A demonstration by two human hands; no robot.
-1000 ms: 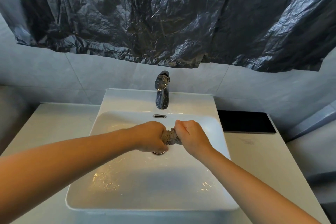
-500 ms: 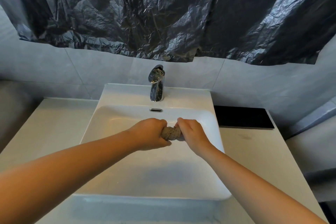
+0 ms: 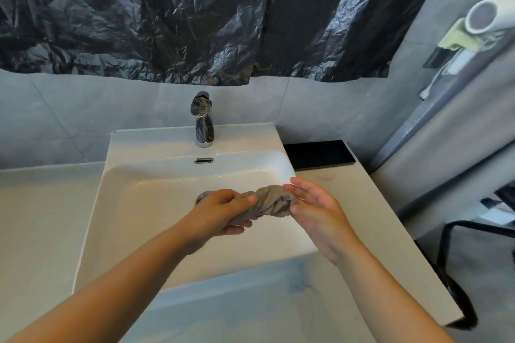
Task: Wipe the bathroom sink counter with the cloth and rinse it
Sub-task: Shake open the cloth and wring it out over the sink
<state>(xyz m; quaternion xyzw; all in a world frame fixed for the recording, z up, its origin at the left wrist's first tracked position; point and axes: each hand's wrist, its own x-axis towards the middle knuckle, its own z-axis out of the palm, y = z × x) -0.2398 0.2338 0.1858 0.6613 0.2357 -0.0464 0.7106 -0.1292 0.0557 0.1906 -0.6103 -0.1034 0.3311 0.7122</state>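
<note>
A twisted grey-brown cloth [image 3: 271,200] stretches between my two hands over the right part of the white sink basin [image 3: 145,203]. My left hand [image 3: 223,210] grips the cloth's left end, fingers curled round it. My right hand [image 3: 312,203] holds the right end, with the fingers loosened and partly straight, the cloth tucked under the thumb side. The chrome tap [image 3: 203,122] stands behind the basin with no water running. The pale counter [image 3: 41,217] spreads on both sides of the sink.
A black flat tray [image 3: 317,154] lies on the counter right of the sink. Crinkled black plastic [image 3: 195,14] covers the wall above. A white hair dryer [image 3: 490,15] hangs on the right wall. A black frame [image 3: 446,245] stands beside the counter's right edge.
The cloth has moved right and now shows longer between my hands, which have drawn apart. My right hand's fingers have loosened. The camera view has swung right.
</note>
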